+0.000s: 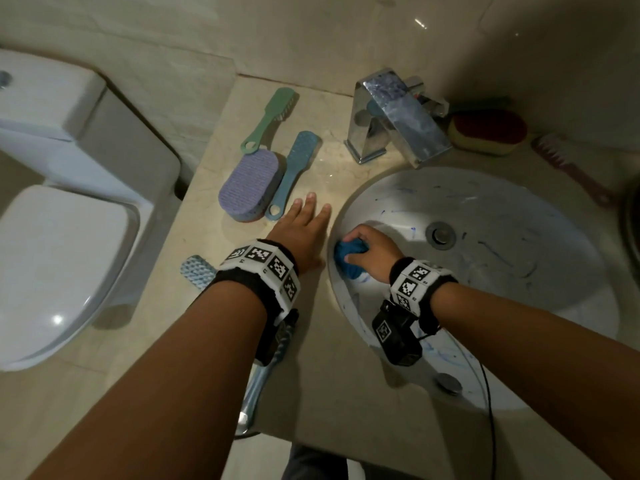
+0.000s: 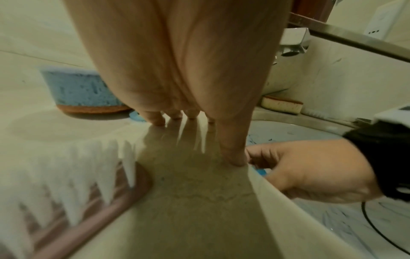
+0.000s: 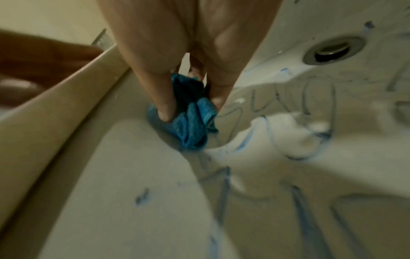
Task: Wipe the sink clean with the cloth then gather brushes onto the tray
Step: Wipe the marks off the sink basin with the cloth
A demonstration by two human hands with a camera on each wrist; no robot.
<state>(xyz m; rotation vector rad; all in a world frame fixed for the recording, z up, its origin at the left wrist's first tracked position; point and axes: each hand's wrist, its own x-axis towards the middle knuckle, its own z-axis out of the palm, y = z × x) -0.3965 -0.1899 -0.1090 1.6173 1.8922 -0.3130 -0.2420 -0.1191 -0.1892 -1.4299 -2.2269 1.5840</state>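
Right hand curled round bunched blue cloth, pressing it against left inner wall of sink, just below rim; blue marks streak basin around drain

Left hand flat on counter, fingers straight and spread, holding nothing, thumb beside sink rim

Green brush, teal brush, purple scrubber lie just beyond fingertips; pink brush right of faucet, near sponge

Bare counter toward near edge
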